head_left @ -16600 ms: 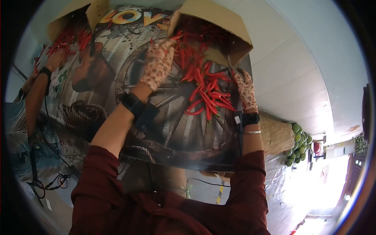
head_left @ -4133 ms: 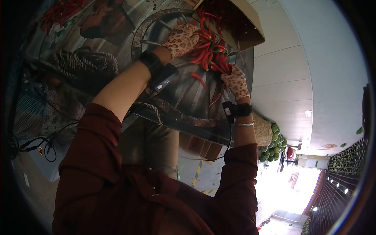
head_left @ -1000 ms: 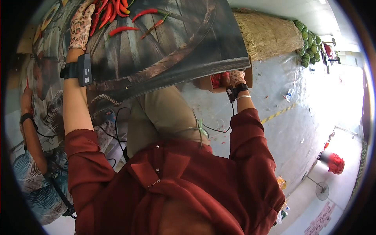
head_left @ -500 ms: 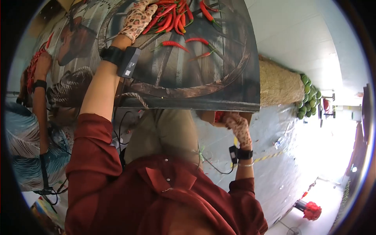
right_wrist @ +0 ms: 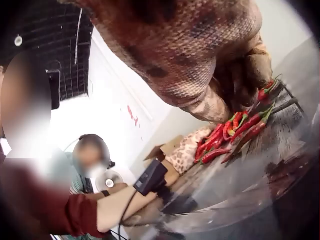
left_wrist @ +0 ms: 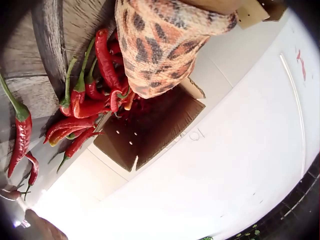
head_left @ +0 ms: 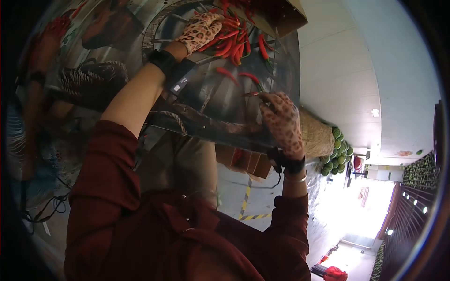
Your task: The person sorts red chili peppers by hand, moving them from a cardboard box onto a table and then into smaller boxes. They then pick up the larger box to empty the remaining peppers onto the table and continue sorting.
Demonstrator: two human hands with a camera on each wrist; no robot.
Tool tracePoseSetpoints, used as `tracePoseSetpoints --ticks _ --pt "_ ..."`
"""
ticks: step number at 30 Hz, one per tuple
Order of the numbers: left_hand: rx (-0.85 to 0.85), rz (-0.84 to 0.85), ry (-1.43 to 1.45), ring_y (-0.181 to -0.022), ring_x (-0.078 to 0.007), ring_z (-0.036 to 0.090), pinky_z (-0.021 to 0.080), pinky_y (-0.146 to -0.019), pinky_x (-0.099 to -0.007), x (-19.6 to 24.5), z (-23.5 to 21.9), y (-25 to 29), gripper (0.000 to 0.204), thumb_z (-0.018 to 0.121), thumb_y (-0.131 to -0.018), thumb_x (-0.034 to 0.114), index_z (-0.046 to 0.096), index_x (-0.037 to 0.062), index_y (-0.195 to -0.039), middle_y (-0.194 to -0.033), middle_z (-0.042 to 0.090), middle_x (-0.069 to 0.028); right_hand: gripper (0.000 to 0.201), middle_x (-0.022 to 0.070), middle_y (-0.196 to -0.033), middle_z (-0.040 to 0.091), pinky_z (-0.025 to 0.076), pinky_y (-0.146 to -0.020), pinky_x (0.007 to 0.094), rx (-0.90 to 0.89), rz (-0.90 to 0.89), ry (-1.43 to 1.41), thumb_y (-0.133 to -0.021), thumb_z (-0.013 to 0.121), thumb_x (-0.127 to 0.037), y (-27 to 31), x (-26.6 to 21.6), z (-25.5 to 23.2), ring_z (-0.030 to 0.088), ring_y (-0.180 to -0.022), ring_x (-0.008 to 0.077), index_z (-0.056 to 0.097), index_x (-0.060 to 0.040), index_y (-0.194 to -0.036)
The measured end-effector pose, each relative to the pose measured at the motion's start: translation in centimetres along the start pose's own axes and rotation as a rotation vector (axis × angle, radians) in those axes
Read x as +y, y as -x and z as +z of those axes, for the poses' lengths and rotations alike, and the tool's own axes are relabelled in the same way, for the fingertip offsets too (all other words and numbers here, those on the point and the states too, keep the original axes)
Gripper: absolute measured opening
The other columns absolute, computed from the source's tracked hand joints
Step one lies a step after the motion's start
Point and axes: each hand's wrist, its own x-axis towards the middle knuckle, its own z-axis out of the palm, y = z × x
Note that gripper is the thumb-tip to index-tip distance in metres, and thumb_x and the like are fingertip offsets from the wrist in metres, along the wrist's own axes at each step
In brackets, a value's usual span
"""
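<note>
My left hand [head_left: 202,32], in a leopard-print glove, rests at the left side of a pile of red chilies [head_left: 236,46] on the table. Its fingertips are largely hidden; in the left wrist view the gloved back [left_wrist: 155,47] hangs over the heap. My right hand [head_left: 283,122], gloved alike, reaches over the table's right front. Its fingers are loosely bent, with fingertips right by a small chili [head_left: 251,94]. Two single chilies, a curved one [head_left: 227,74] and one with a green stem [head_left: 249,77], lie between the hands and the pile.
An open cardboard box [head_left: 293,21] of chilies lies at the table's back right. Another box [head_left: 253,163] with red contents stands below the front edge. A straw-covered shape [head_left: 316,133] is at the right. Another person works at the left.
My right hand has come up from the box below the table to the tabletop chilies. My left hand stays by the pile, which is smaller than in the oldest frame. The head view has shifted.
</note>
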Motion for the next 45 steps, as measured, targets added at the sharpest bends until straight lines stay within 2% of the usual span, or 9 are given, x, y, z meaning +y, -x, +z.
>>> tracePoseSetpoints --ticks 1,3,16,19,22,27,29,35,45 --pt "-0.016 -0.03 0.029 -0.114 -0.0279 0.051 0.04 -0.096 -0.0336 0.3 -0.4 0.0 0.034 0.047 -0.093 0.024 0.055 0.0067 -0.121 -0.122 0.055 -0.0129 0.011 0.0122 -0.095 0.06 0.047 -0.077 0.0361 -0.003 -0.012 0.004 -0.08 0.059 -0.007 -0.7 0.1 0.5 0.057 -0.091 0.0272 0.062 -0.005 -0.09" --pt "0.012 -0.018 0.073 -0.116 -0.0281 0.051 0.039 -0.098 -0.0341 -0.4 0.0 -0.1 0.035 0.047 -0.092 0.025 0.055 0.0068 -0.12 -0.121 0.056 -0.013 0.014 0.0142 -0.098 0.06 0.046 -0.08 0.0364 -0.079 0.306 -0.219 -0.08 0.059 -0.007 -2.1 -0.1 1.5 0.058 -0.091 0.0291 0.062 -0.0041 -0.093" --pt "0.124 0.0 0.111 -0.104 -0.0309 0.057 0.043 -0.092 -0.0381 -0.3 0.5 -0.1 0.03 0.049 -0.089 0.024 0.061 0.0054 -0.11 -0.108 0.062 -0.0152 0.024 0.0171 -0.1 0.061 0.048 -0.079 0.0365 -0.01 0.336 -0.233 -0.08 0.061 -0.018 -4.2 4.1 4.8 0.06 -0.091 0.032 0.062 -0.0021 -0.098" --pt "0.159 0.02 0.039 -0.103 -0.0308 0.057 0.043 -0.092 -0.0379 -0.2 0.6 -0.2 0.03 0.048 -0.09 0.024 0.061 0.005 -0.109 -0.107 0.062 -0.0146 0.028 0.0183 -0.101 0.062 0.049 -0.076 0.0357 -0.109 0.375 -0.084 -0.08 0.062 -0.021 -5.9 3.8 4.9 0.061 -0.09 0.0318 0.062 -0.0016 -0.1" --pt "0.161 0.029 0.051 -0.103 -0.0309 0.057 0.042 -0.093 -0.0386 -0.1 0.6 -0.1 0.029 0.048 -0.09 0.024 0.06 0.0056 -0.109 -0.106 0.062 -0.0144 0.031 0.0194 -0.099 0.064 0.049 -0.077 0.0359 -0.257 0.521 -0.218 -0.079 0.062 -0.022 -7.0 4.4 3.8 0.062 -0.088 0.0321 0.063 -0.0012 -0.102" --pt "0.177 0.016 0.051 -0.104 -0.0314 0.056 0.041 -0.094 -0.0393 0.0 0.3 0.1 0.03 0.048 -0.09 0.023 0.06 0.0063 -0.111 -0.107 0.062 -0.0158 0.032 0.0179 -0.096 0.066 0.048 -0.078 0.0365 -0.062 0.745 -0.301 -0.081 0.061 -0.024 -9.4 10.5 3.2 0.063 -0.088 0.033 0.063 0.0004 -0.102" --pt "0.034 -0.051 0.08 -0.112 -0.031 0.052 0.039 -0.098 -0.0386 -0.4 0.3 -0.3 0.033 0.045 -0.092 0.026 0.059 0.0054 -0.114 -0.116 0.058 -0.0149 0.039 0.0202 -0.101 0.063 0.047 -0.083 0.0378 -0.079 0.727 -0.251 -0.079 0.063 -0.027 -10.4 13.0 5.0 0.061 -0.094 0.0336 0.061 0.0004 -0.107" --pt "0.022 -0.085 0.101 -0.114 -0.032 0.05 0.037 -0.099 -0.0378 0.5 -0.4 -0.1 0.036 0.043 -0.092 0.027 0.057 0.0038 -0.116 -0.119 0.057 -0.0166 0.056 0.0254 -0.121 0.051 0.041 -0.096 0.04 -0.208 0.733 -0.049 -0.077 0.066 -0.037 -11.5 14.6 8.0 0.048 -0.115 0.038 0.055 0.0009 -0.117" --pt "0.065 -0.055 0.075 -0.11 -0.0315 0.053 0.039 -0.097 -0.0384 0.6 -0.3 0.0 0.034 0.045 -0.091 0.025 0.057 0.0043 -0.116 -0.116 0.059 -0.0153 0.047 0.0259 -0.095 0.061 0.047 -0.083 0.0404 -0.371 0.659 -0.047 -0.074 0.065 -0.036 -10.8 14.4 8.0 0.06 -0.094 0.0368 0.061 0.0035 -0.098"
